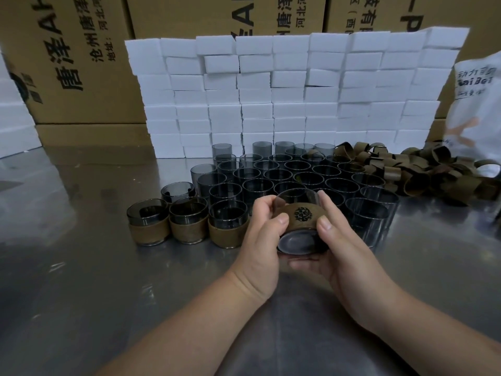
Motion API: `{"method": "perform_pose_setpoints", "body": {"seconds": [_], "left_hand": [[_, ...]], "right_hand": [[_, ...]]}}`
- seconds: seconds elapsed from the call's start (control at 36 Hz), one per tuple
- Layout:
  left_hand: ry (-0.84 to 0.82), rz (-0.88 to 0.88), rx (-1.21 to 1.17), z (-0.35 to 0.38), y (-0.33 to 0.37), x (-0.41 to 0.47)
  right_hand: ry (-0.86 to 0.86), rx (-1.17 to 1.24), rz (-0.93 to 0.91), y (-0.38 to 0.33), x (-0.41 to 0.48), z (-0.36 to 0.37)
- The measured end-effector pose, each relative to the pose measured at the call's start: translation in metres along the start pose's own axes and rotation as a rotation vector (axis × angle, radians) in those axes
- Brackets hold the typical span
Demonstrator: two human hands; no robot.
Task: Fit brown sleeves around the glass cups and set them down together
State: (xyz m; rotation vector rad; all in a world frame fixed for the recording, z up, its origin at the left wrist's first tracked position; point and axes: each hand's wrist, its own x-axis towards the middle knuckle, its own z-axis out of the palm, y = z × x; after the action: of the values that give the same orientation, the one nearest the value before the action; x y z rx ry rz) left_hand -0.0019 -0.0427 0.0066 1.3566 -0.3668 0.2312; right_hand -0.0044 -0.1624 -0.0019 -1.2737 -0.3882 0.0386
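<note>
**Sleeve fitting, head view.** A glass cup [296, 241] is held just above the counter [81, 267], tipped so that its base faces the viewer and its mouth points away. This tilt presents the base end, over which a brown sleeve [301, 215] is presumably slid. The left hand [260, 229] and right hand [336, 240] clasp the cup from opposite sides, fingers curled about it. Both thumbs press on the sleeve, probably to seat the band evenly. The sleeve encircles the cup's middle with its emblem uppermost, so the fitting appears nearly complete. Three sleeved cups [188, 225] stand in a row just left of the hands, and this one should likely be set down beside them. Bare cups [284, 172] are massed directly behind, and loose sleeves [420, 169] lie heaped to the right, both stocks apparently within easy reach. White foam blocks [284, 90] wall the rear.
</note>
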Motion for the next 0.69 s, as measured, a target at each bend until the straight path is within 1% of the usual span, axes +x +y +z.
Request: {"method": "perform_pose_setpoints", "body": {"seconds": [0.11,0.28,0.39,0.5,0.69], "left_hand": [[0.007,0.01,0.08,-0.0007,0.0004,0.0003],[0.011,0.025,0.135,0.0003,0.0023,-0.0015],[0.01,0.056,0.174,-0.0005,0.0017,-0.0013],[-0.008,0.065,0.177,-0.0012,0.0006,0.0002],[0.013,0.072,0.154,-0.0011,0.0003,-0.0002]], "right_hand": [[-0.025,0.025,0.008,0.0008,-0.0001,-0.0004],[-0.074,0.033,-0.011,-0.0006,-0.0016,-0.0001],[-0.089,-0.001,-0.028,-0.0018,-0.0022,0.0006],[-0.11,-0.036,-0.036,-0.0023,-0.0025,0.0006],[-0.114,-0.04,-0.038,-0.0018,-0.0025,0.0009]]}}
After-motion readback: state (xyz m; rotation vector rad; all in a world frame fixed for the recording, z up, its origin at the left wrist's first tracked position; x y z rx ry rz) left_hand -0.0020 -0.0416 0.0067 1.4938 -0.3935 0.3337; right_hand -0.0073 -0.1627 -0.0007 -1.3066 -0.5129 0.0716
